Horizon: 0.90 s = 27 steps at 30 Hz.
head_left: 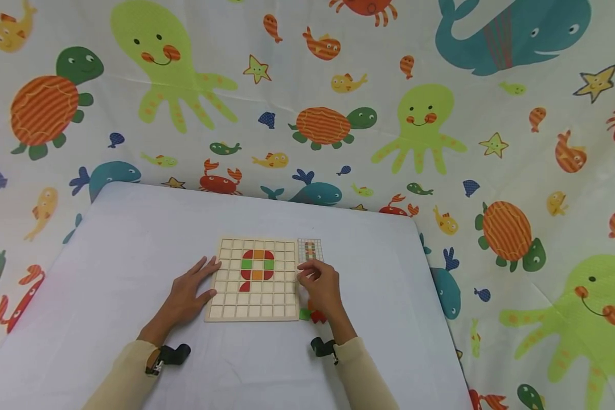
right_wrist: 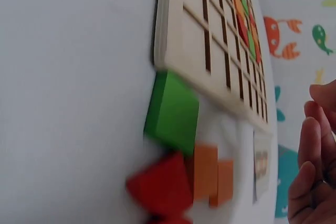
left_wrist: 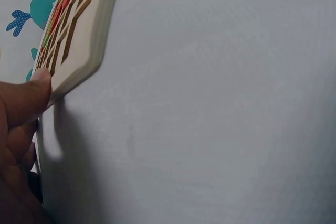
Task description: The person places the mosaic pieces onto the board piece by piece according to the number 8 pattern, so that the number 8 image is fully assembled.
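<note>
A wooden grid board (head_left: 256,314) lies on the table, bearing red, orange and green pieces set in a ring, with one red piece (head_left: 244,286) below its left side. My left hand (head_left: 185,293) rests at the board's left edge, fingers extended; its thumb touches the rim in the left wrist view. Over the board's right edge hovers my right hand (head_left: 322,285), fingers loosely bent, thumb close to the index finger. No piece shows between those fingertips in the right wrist view. Beneath that hand lie loose blocks: a green one (right_wrist: 173,111), red ones (right_wrist: 163,184) and orange ones (right_wrist: 205,171).
A small printed pattern card (head_left: 310,246) lies against the board's upper right side, partly covered by the right hand. White cloth (head_left: 159,239) covers the table. Behind it hangs a curtain (head_left: 359,159) printed with sea animals.
</note>
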### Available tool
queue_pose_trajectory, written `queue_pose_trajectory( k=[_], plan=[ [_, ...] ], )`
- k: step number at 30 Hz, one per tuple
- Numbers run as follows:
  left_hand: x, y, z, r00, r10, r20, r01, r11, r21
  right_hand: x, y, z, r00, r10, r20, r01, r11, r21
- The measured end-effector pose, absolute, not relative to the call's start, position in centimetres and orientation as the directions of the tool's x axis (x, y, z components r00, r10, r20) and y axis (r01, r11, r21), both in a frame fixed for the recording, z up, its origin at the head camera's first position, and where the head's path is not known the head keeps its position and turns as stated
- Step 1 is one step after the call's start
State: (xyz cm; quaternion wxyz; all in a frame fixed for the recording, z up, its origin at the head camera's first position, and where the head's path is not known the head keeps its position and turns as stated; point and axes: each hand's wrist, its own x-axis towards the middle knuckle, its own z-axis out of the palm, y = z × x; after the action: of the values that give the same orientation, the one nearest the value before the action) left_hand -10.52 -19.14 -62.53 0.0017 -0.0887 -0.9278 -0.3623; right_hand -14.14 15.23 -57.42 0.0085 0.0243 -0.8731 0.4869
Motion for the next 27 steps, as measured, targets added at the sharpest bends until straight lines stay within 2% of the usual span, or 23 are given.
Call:
queue_pose_trajectory(
  k=[5, 14, 19, 27],
  plan=[
    [-10.4, -19.0, -62.3, -0.985, 0.158, 0.075, 0.167, 0.723, 0.671, -14.0, 17.8, -57.9, -1.0, 0.01, 0.008, -0.001, 0.555, -0.832],
    [-10.3, -19.0, -62.0, -0.988, 0.154, 0.027, 0.132, 0.728, 0.673, -13.1, 20.1, -58.9, -0.989, 0.062, -0.134, 0.142, 0.644, -0.752],
    [-10.3, -19.0, -62.0, -0.988, 0.154, 0.025, 0.131, 0.73, 0.671, -12.8, 20.3, -59.3, -0.984, 0.053, -0.168, 0.158, 0.683, -0.713],
    [-10.4, -19.0, -62.1, -0.985, 0.157, 0.075, 0.167, 0.728, 0.665, -12.7, 19.9, -59.4, -0.989, 0.037, -0.146, 0.128, 0.717, -0.685]
  ],
)
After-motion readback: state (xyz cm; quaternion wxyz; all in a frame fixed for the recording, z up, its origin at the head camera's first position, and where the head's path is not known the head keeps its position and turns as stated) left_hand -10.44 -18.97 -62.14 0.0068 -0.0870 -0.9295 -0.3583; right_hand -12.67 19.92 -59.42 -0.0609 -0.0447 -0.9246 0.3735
